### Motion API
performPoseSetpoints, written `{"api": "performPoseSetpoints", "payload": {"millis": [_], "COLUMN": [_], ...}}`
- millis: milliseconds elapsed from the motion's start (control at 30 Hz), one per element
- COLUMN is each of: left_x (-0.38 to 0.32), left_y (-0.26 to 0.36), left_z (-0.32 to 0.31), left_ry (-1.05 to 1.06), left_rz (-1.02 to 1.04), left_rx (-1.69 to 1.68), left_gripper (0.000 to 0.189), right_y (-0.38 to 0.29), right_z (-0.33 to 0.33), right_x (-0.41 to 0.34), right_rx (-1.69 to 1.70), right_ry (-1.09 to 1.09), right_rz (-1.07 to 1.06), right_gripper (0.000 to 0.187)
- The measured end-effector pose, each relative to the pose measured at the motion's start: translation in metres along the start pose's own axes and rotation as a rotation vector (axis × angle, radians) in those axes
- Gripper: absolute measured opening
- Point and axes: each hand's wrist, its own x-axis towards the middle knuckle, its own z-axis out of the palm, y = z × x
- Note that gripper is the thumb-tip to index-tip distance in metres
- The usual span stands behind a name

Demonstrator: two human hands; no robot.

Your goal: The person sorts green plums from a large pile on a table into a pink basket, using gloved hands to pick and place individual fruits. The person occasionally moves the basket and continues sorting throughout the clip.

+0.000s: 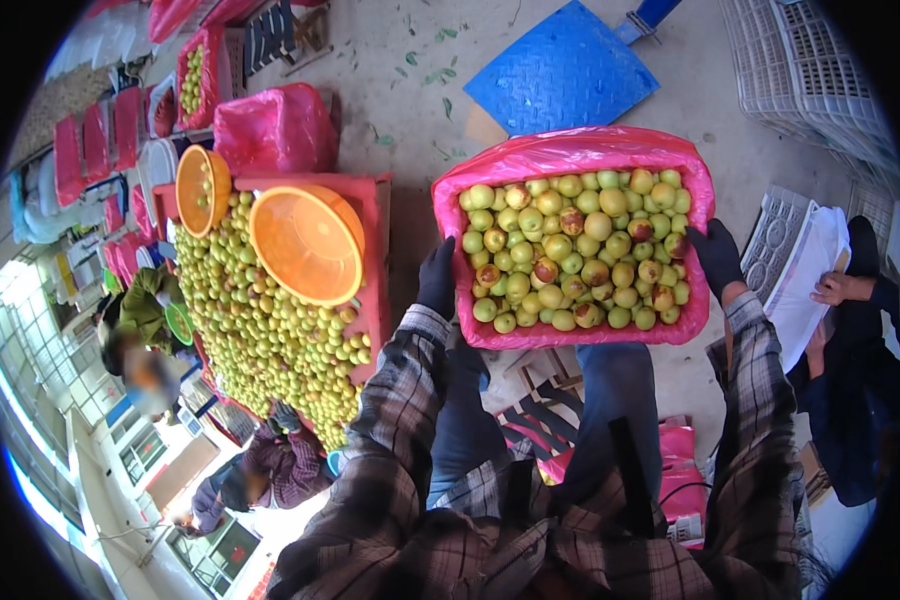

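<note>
A crate lined with pink plastic film [570,142] is held up in front of me, filled with green and brown-spotted jujubes [586,247]. At its left side is my left hand [438,279] in a dark glove, gripping the edge. My right hand [715,256], gloved too, grips the opposite side; the fingers of both hands are partly hidden by the film. Left of the crate stands a red-edged sorting table [381,262] covered with loose jujubes [270,330]. On it rest a large orange plastic basin [307,244] and a smaller orange basin [203,191] with a few fruits inside.
A blue metal platform [562,71] lies on the floor beyond the crate. Stacked white plastic crates [810,82] stand at the upper right. At the right, a person handles white film [810,270]. Other people work around the table's far side. A pink-lined crate [276,131] stands behind the table.
</note>
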Motion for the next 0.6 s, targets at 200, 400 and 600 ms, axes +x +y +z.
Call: {"api": "performPoseSetpoints", "payload": {"millis": [200,400,600], "left_x": [0.078,0.138,0.202], "left_y": [0.150,0.282,0.328], "left_z": [0.086,0.175,0.240], "left_ry": [-0.131,-0.138,-0.178], "left_rz": [0.173,0.295,0.364], "left_rx": [0.317,0.485,0.642], "left_gripper": [0.065,0.070,0.074], "right_y": [-0.002,-0.047,-0.066], "right_z": [-0.015,0.016,0.035], "right_x": [0.006,0.054,0.076], "right_rx": [0.383,0.783,0.942], "right_ry": [0.154,0.295,0.368], "right_rz": [0.251,0.456,0.536], "right_gripper": [0.031,0.024,0.021]}}
